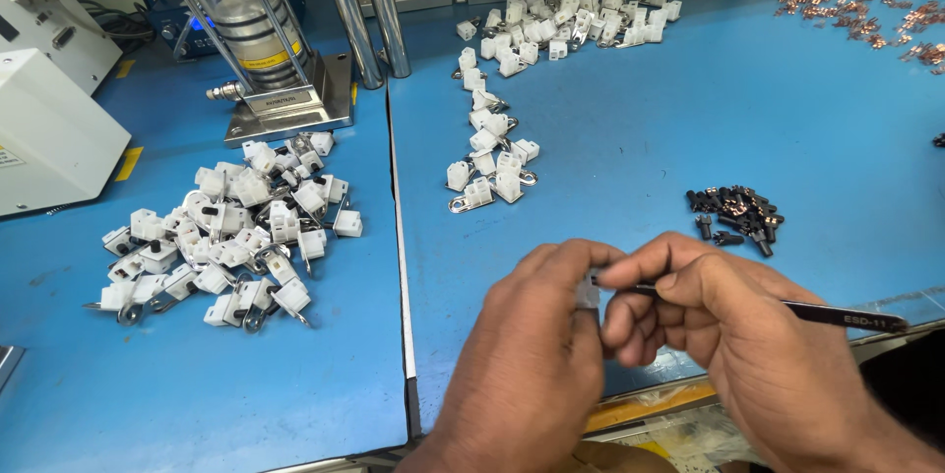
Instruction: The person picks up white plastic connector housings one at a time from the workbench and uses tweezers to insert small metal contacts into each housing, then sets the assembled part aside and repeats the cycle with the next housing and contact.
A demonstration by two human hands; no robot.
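My left hand [536,335] pinches a small white plastic connector block [588,294] near the table's front edge; most of the block is hidden by my fingers. Black tweezers [837,315] are gripped in my right hand [709,320], their tip at the block and their handle pointing right. Both hands touch each other over the blue table [640,138]. A little heap of small black parts [736,209] lies just beyond my right hand.
A large pile of white blocks with metal rings [221,237] lies at left. More white blocks [492,153] trail to a heap [571,25] at the back. Copper terminals [856,10] are scattered far right. A press machine [266,50] and a white box [49,128] stand at back left.
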